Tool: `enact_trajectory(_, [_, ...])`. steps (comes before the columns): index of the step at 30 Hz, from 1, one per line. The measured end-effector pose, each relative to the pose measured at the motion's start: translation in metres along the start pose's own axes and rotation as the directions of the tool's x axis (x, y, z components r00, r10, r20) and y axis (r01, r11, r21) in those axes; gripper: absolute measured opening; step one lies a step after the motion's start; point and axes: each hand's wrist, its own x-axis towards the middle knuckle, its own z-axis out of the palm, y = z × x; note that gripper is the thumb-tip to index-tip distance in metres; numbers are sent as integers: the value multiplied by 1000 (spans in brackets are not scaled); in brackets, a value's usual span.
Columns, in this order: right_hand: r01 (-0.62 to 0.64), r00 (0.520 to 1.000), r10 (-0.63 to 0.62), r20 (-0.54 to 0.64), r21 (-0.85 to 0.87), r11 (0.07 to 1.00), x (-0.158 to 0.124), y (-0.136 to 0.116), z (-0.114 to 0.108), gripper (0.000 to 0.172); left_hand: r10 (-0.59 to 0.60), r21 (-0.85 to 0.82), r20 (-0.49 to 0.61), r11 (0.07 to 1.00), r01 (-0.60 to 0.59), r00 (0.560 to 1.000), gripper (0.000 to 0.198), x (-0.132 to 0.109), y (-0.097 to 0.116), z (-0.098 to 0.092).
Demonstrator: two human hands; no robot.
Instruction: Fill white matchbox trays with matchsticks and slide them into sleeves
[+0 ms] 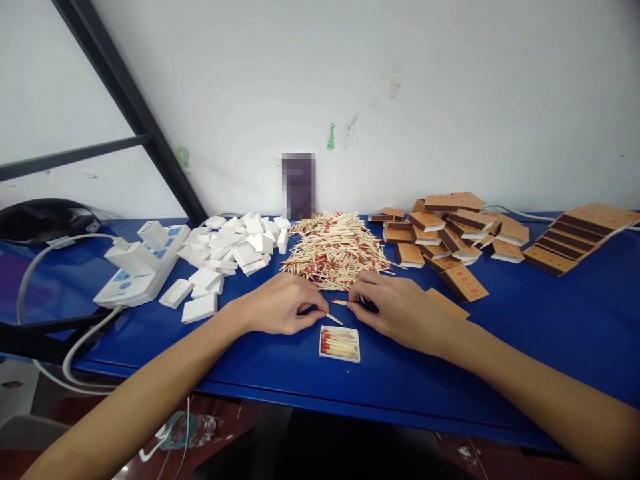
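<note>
Between thumb and fingers, my left hand pinches a match, its bare end pointing right. My right hand also pinches a match, whose red head points left. Just below both hands lies a small white matchbox tray holding several matches with red heads to the left. Beyond my fingers rises a big heap of loose red-headed matches. Parts of the fingertips are hidden by the hands themselves.
Left of the heap are piled white matchbox trays; right of it, brown matchbox sleeves. A power strip with plugs and cables stands at left, near a black metal frame. The blue table's front edge runs below.
</note>
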Motion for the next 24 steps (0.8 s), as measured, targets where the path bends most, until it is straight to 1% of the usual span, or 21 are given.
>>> enact_trajectory(2, [1,1000,-1,-17,35,999,1,-1,2,14,-17,16,-10,1000,17,1000,17,1,1,3])
enact_trajectory(4, [21,999,-19,-28,73,997,1,-3,3,20,-59,55,-27,997,60,998,14,1,1,5])
enact_trajectory(7, [62,998,-61,-14,129,990,1,-4,3,24,-109,117,-56,986,115,992,15,1,0,8])
enact_trajectory(10, [73,997,-75,8,176,982,1,-4,3,21,-133,151,-77,978,144,988,17,3,-1,12])
enact_trajectory(13, [72,997,-74,6,177,982,1,-3,4,18,-143,166,-90,974,156,986,18,4,0,14])
enact_trajectory(15, [74,997,-74,-6,161,984,2,-3,5,16,-139,188,-118,969,160,983,18,3,-2,10])
enact_trajectory(18, [65,998,-63,-23,137,988,1,-4,4,15,-132,275,-174,945,176,976,21,-4,-9,-5])
enact_trajectory(19, [65,998,-62,-28,132,989,0,-4,4,15,-138,299,-171,936,185,976,20,-7,-13,-11])
enact_trajectory(21, [69,997,-66,-28,128,989,0,-5,2,15,-144,310,-115,935,173,983,17,-13,-19,-21])
enact_trajectory(24, [70,997,-68,-20,123,990,-1,-5,1,15,-165,293,-71,939,178,984,15,-18,-25,-27])
